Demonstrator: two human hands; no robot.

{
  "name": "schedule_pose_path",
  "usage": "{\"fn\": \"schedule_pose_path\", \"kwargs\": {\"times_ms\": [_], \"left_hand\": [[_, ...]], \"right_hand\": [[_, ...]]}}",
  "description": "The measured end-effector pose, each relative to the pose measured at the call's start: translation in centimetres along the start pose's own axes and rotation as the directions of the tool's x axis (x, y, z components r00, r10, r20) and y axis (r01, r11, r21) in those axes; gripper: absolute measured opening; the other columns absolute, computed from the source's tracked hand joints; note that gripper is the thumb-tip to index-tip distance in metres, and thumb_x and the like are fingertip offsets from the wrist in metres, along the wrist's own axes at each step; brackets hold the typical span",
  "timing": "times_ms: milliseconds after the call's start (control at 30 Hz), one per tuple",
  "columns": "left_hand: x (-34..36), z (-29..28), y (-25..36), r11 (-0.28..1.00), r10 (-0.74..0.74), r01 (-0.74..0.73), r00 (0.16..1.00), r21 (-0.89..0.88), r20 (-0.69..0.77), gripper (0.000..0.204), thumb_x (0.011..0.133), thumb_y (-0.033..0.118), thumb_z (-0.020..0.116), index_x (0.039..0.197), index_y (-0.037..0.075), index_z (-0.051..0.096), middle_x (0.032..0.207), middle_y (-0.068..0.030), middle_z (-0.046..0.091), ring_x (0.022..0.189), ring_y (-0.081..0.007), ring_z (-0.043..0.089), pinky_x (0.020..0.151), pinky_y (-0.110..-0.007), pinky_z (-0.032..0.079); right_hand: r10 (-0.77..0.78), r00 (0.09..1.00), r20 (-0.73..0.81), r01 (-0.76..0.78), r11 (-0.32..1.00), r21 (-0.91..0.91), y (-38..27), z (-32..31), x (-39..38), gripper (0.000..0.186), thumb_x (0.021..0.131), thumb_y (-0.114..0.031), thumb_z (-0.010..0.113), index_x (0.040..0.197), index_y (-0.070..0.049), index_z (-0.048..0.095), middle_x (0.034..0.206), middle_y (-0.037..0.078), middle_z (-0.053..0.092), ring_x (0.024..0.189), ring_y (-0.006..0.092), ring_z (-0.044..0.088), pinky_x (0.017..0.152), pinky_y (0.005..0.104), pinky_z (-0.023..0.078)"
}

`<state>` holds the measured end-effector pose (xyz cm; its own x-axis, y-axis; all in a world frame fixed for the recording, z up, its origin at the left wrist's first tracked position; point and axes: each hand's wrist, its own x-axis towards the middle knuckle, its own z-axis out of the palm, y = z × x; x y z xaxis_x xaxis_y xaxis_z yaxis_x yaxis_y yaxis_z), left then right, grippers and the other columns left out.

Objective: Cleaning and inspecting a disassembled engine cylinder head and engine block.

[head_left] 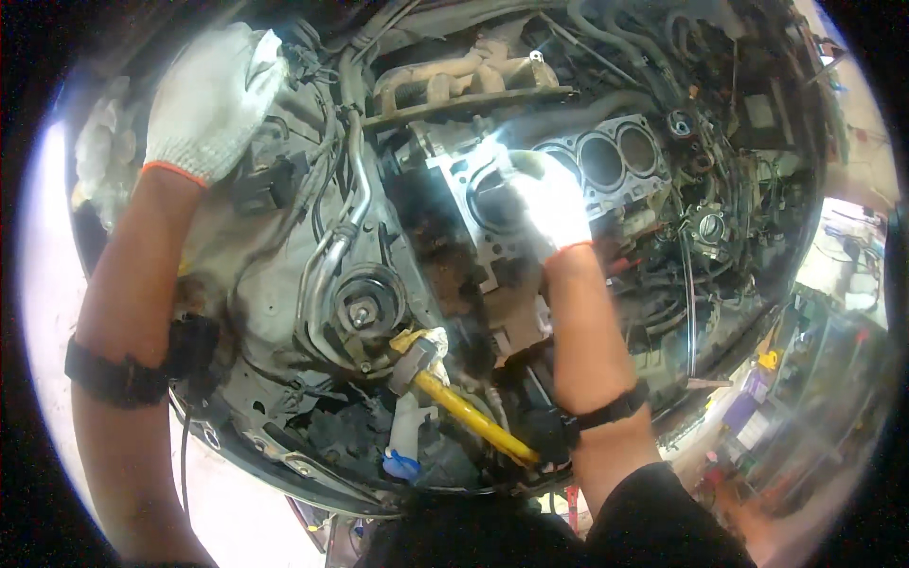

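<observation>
I look down into an open car engine bay. My left hand (pixel 213 99), in a white knit glove, rests on the upper left part of the bay beside some hoses. My right hand (pixel 547 204), also white-gloved and washed out by bright light, presses on the bare engine block (pixel 606 161) at the edge of one of its round cylinder bores. Whether the right hand grips anything is hidden by the glare. A yellow-handled hammer (pixel 464 407) lies loose in the bay below, near my right forearm.
A round strut mount (pixel 365 308) with pipes running to it sits left of the block. A rusty manifold (pixel 464 80) lies at the back. Wiring and hoses crowd the right side. A workshop floor with clutter shows at the far right.
</observation>
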<state>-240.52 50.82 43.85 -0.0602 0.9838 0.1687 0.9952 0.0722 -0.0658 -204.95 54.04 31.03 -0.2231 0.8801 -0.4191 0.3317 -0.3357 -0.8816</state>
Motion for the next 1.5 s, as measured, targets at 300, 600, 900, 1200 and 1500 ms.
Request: {"fn": "schedule_pose_path", "kwargs": {"times_ms": [300, 600, 900, 1200, 1500], "left_hand": [[0.0, 0.0, 0.1, 0.999, 0.021, -0.022, 1.000, 0.043, 0.024, 0.024, 0.095, 0.025, 0.065, 0.106, 0.004, 0.064, 0.102, -0.0195, 0.064, 0.102, -0.0407, 0.061, 0.088, -0.048, 0.049], [-0.1, -0.5, 0.7, 0.999, 0.034, -0.035, 0.999, 0.038, 0.027, 0.026, 0.094, 0.026, 0.065, 0.106, 0.003, 0.063, 0.102, -0.0189, 0.064, 0.101, -0.0401, 0.060, 0.088, -0.047, 0.049], [0.0, -0.6, 0.7, 0.999, 0.010, -0.012, 0.999, 0.052, 0.036, 0.027, 0.093, 0.025, 0.066, 0.109, 0.003, 0.064, 0.103, -0.0183, 0.064, 0.103, -0.0397, 0.060, 0.089, -0.047, 0.049], [-0.1, -0.6, 0.6, 0.999, 0.027, -0.028, 1.000, 0.020, 0.010, 0.027, 0.093, 0.024, 0.066, 0.110, 0.003, 0.063, 0.105, -0.0190, 0.064, 0.104, -0.0401, 0.060, 0.089, -0.047, 0.049], [-0.1, -0.5, 0.9, 1.000, -0.013, 0.012, 0.999, 0.014, 0.039, 0.028, 0.093, 0.024, 0.066, 0.112, 0.003, 0.064, 0.105, -0.0190, 0.064, 0.105, -0.0396, 0.061, 0.090, -0.045, 0.049]], "right_hand": [[-0.202, 0.974, -0.100, 0.130, 0.867, -0.482, 0.3, -4.3, 2.0, 0.027, 0.088, -0.023, 0.070, 0.104, -0.002, 0.073, 0.101, 0.019, 0.075, 0.094, 0.0342, 0.071, 0.087, 0.0399, 0.055], [-0.308, 0.949, -0.066, 0.177, 0.694, -0.698, -0.4, -3.8, 2.5, 0.025, 0.090, -0.026, 0.064, 0.103, -0.005, 0.072, 0.102, 0.020, 0.074, 0.099, 0.0386, 0.070, 0.090, 0.0459, 0.054], [-0.542, 0.838, -0.058, 0.307, 0.558, -0.771, 0.6, -2.7, 1.9, 0.016, 0.089, -0.020, 0.066, 0.098, -0.007, 0.068, 0.095, 0.017, 0.071, 0.093, 0.0366, 0.068, 0.086, 0.0465, 0.054], [-0.432, 0.902, -0.003, 0.319, 0.672, -0.668, 0.8, -4.2, 3.6, 0.021, 0.091, -0.022, 0.068, 0.102, -0.005, 0.073, 0.098, 0.019, 0.074, 0.096, 0.0375, 0.070, 0.087, 0.0441, 0.055], [0.087, 0.971, 0.221, -0.069, 0.994, -0.085, 1.2, -6.7, 8.3, 0.017, 0.095, -0.022, 0.071, 0.099, -0.006, 0.076, 0.077, -0.004, 0.063, 0.066, 0.0072, 0.050, 0.058, 0.0260, 0.039]]}}
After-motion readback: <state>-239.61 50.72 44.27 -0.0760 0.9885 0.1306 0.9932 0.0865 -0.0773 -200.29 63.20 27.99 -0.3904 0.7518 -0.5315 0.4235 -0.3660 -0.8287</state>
